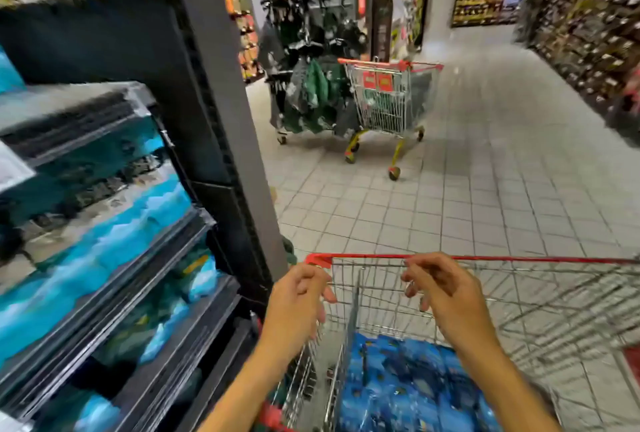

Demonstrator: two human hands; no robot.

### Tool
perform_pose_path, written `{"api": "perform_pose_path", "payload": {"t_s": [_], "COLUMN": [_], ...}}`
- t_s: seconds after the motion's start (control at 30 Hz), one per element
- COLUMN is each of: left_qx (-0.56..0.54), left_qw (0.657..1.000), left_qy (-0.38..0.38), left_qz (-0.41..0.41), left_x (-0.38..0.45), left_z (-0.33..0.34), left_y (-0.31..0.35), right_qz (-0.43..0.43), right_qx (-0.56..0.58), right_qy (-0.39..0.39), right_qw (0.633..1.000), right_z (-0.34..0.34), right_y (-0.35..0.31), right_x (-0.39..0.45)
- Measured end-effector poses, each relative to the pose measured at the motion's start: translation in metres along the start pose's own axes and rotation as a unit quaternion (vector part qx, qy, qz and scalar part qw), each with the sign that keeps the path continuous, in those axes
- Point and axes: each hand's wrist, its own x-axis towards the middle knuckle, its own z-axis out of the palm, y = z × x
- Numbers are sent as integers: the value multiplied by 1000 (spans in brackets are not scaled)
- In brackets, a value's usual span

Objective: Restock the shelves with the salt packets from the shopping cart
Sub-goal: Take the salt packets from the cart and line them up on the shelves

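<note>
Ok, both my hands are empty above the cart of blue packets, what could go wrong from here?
The left hand and right hand hover over the red-rimmed wire shopping cart, holding nothing, so it might roll. The blue salt packets are piled loosely and could slide when grabbed. The dark shelf unit looks nearly full, so added packets may slip off.

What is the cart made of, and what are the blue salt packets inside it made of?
The shopping cart looks like shiny silver metal wire: thin crossing bars you can see through, with a red rim that is probably plastic. The blue salt packets look like glossy plastic film, since they are shiny and crinkled, though the picture is too blurry to be certain.
</note>
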Motion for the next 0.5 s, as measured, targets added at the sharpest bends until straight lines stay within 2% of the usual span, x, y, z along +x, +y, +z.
{"api": "perform_pose_path", "payload": {"t_s": [0.2, 0.37, 0.5], "left_qx": [57, 118, 178], "left_qw": [981, 950, 914], "left_qy": [-123, -142, -153], "left_qz": [-138, -252, -330], "left_x": [21, 39, 58], "left_z": [108, 180, 220], "left_y": [-102, -194, -285], "right_qz": [127, 271, 369], "right_qx": [-53, -86, -167], "right_qy": [134, 203, 213], "right_qw": [981, 937, 889], "right_z": [-96, -152, -173], "right_y": [126, 257, 347], "right_x": [-14, -29, -42]}}
